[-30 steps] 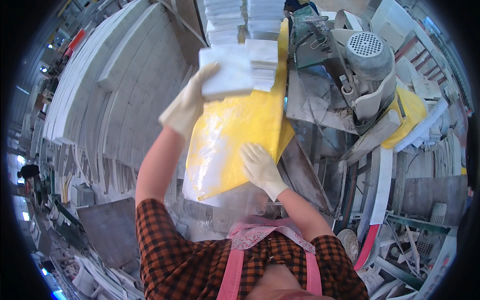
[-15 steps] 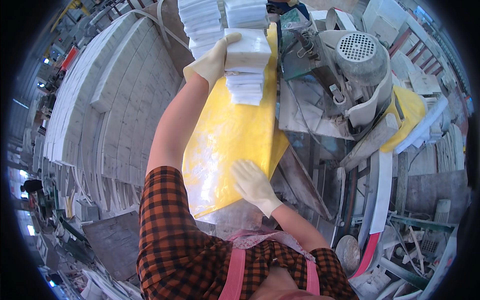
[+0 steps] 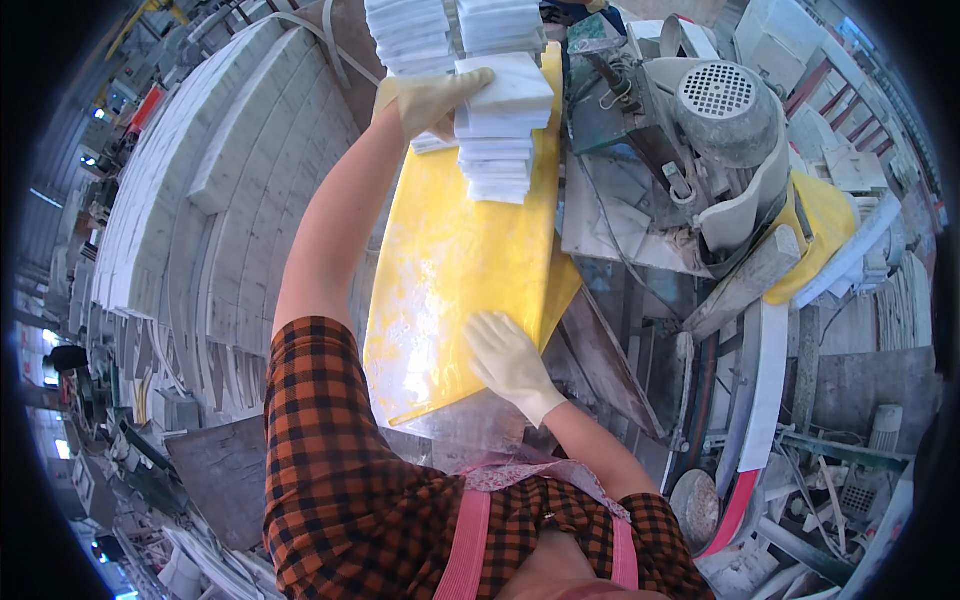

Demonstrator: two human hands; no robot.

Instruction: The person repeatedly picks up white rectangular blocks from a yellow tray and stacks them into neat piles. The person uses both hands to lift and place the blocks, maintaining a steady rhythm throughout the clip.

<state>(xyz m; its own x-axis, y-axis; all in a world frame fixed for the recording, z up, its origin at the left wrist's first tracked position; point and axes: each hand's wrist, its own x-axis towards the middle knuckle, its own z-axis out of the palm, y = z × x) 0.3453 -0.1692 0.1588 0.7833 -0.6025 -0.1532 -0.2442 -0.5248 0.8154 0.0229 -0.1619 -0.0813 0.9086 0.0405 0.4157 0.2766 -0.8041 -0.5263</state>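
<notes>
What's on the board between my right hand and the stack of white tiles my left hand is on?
In the head view, only the yellow board itself, smeared with white dust, lies between the right hand and the stack of white tiles under the left hand.

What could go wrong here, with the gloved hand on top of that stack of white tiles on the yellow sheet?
1. The stack of white tiles looks uneven, with edges stepping out; it could slide or topple under the left hand.
2. The yellow sheet overhangs its support near the right hand, so a shifting load might tip it.
3. The motor and its machine sit close beside the stack; falling tiles could strike them.
</notes>
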